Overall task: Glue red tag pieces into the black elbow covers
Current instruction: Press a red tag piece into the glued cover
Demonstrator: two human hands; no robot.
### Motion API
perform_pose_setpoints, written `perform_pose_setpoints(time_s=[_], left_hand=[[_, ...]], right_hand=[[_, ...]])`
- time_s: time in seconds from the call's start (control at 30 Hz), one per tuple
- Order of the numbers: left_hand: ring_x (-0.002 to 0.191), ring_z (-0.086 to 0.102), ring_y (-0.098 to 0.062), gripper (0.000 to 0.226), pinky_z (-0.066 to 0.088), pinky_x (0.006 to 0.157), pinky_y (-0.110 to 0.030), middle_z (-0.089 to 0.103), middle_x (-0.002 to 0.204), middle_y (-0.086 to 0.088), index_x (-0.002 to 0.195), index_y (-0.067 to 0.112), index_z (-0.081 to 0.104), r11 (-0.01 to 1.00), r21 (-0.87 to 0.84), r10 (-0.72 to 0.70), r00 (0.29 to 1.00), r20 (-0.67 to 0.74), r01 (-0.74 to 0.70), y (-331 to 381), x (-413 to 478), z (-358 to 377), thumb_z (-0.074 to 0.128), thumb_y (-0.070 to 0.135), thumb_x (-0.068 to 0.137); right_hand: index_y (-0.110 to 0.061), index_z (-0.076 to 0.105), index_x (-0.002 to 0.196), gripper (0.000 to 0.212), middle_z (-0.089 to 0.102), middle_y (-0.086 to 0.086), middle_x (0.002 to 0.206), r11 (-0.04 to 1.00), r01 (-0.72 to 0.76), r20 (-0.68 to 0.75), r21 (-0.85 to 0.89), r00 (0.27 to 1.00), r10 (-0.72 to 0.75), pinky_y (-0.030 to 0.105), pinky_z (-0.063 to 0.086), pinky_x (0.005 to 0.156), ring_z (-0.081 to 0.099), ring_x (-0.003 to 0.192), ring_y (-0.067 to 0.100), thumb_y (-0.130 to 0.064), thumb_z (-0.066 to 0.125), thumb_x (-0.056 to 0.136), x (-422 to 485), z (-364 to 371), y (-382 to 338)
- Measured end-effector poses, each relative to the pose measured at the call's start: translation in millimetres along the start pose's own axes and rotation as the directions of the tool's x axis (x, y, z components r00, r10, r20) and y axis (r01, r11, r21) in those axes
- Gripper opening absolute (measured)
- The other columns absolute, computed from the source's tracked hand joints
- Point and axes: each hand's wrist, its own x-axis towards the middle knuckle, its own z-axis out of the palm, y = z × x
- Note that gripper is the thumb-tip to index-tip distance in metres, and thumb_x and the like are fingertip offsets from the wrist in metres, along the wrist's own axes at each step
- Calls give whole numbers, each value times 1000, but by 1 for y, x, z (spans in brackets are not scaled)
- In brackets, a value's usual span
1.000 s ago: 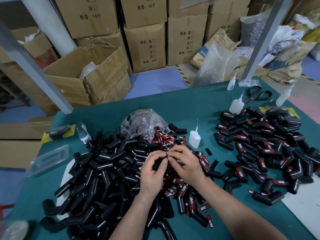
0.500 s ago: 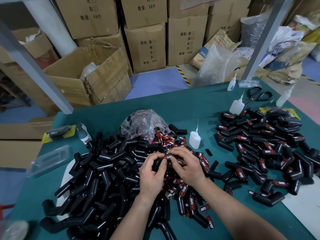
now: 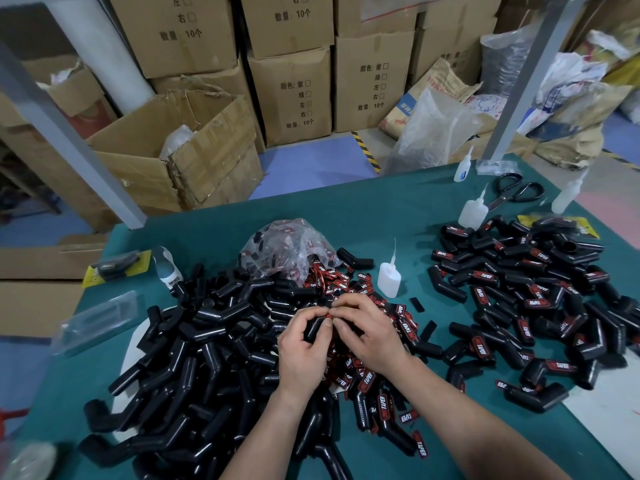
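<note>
My left hand [image 3: 304, 344] grips a black elbow cover [image 3: 314, 327] above the middle of the table. My right hand [image 3: 369, 332] meets it fingertip to fingertip and pinches a red tag piece [image 3: 329, 316] against the cover. Under my hands lies a scatter of loose red tags [image 3: 346, 282]. A large heap of bare black covers [image 3: 207, 358] fills the left side. A second heap of covers with red tags on them [image 3: 533, 299] lies to the right. A small glue bottle [image 3: 389, 277] stands just beyond my right hand.
A clear plastic bag of tags [image 3: 287, 251] sits behind the loose tags. Three more glue bottles [image 3: 472, 211] and black scissors [image 3: 516, 192] lie at the back right. A clear plastic case [image 3: 97, 320] and a yellow carded item [image 3: 117, 266] rest at the left edge. Cardboard boxes stand behind the table.
My hands stay together over the same spot. The fingers have shifted slightly on the cover and the tag between them.
</note>
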Motion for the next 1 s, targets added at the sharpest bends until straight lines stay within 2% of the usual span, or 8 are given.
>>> perform_pose_setpoints(time_s=[0.07, 0.13, 0.27, 0.37, 0.5, 0.6, 0.83, 1.0], left_hand=[[107, 72, -13, 18, 55, 94, -24, 76, 108, 13, 108, 41, 72, 999, -22, -44, 999, 0, 44, 0, -1, 0, 65, 36, 91], [110, 71, -12, 23, 54, 96, -23, 76, 112, 13, 111, 42, 73, 997, -48, -64, 998, -3, 64, 2, -2, 1, 67, 32, 91], [110, 70, -10, 49, 53, 95, -17, 75, 113, 11, 119, 44, 69, 979, -146, -148, 988, -36, 142, 4, -1, 1, 76, 7, 88], [102, 73, -16, 52, 57, 91, -23, 77, 108, 0, 117, 32, 67, 941, -271, -232, 969, -80, 203, 4, 0, 3, 78, -8, 85], [95, 76, -17, 48, 58, 85, -23, 79, 102, -7, 119, 18, 60, 875, -399, -313, 949, -33, 275, 5, 2, 5, 75, -13, 86], [96, 76, -17, 49, 58, 86, -22, 79, 103, -6, 120, 19, 61, 883, -384, -305, 952, -31, 270, 4, 2, 5, 74, -14, 86], [96, 75, -14, 51, 57, 85, -20, 79, 103, -3, 116, 23, 66, 910, -341, -268, 962, -50, 236, 3, 1, 5, 74, -16, 85], [102, 74, -13, 51, 56, 87, -19, 77, 108, -1, 108, 34, 73, 936, -299, -207, 977, -39, 187, 3, 0, 4, 75, -12, 87]], right_hand=[[1, 70, 113, 20, 62, 9, 115, 1000, -6, -5, -5, 1000, 6, 25, 52, 93, 63, 109, 14, -11, 66, 97, 1, 0, 0], [1, 70, 111, 19, 62, 9, 113, 1000, -11, -7, -5, 1000, 11, 25, 52, 93, 62, 108, 13, -9, 66, 96, 1, -1, 0], [0, 68, 108, 17, 61, 8, 111, 1000, -16, -7, 5, 1000, 16, 23, 49, 94, 60, 108, 12, -10, 63, 96, 3, -1, -2], [0, 67, 108, 18, 60, 8, 111, 1000, -14, -20, -4, 1000, 14, 24, 48, 95, 59, 108, 12, -14, 61, 99, 2, -1, -1], [-2, 66, 111, 17, 59, 10, 110, 999, 11, -9, -36, 1000, -12, 25, 50, 91, 58, 105, 14, -13, 58, 101, 2, 0, 2], [-6, 65, 113, 18, 57, 9, 111, 999, 17, 15, -36, 1000, -16, 25, 52, 88, 58, 104, 13, -16, 56, 102, 1, 1, 2], [-9, 63, 115, 18, 54, 2, 117, 1000, -20, 40, 1, 999, 20, 26, 49, 92, 57, 108, 14, -19, 54, 103, 0, 1, 2], [-8, 65, 116, 20, 53, 3, 118, 999, -48, 53, 18, 997, 47, 26, 49, 93, 56, 109, 15, -19, 54, 103, 1, 0, -1]])
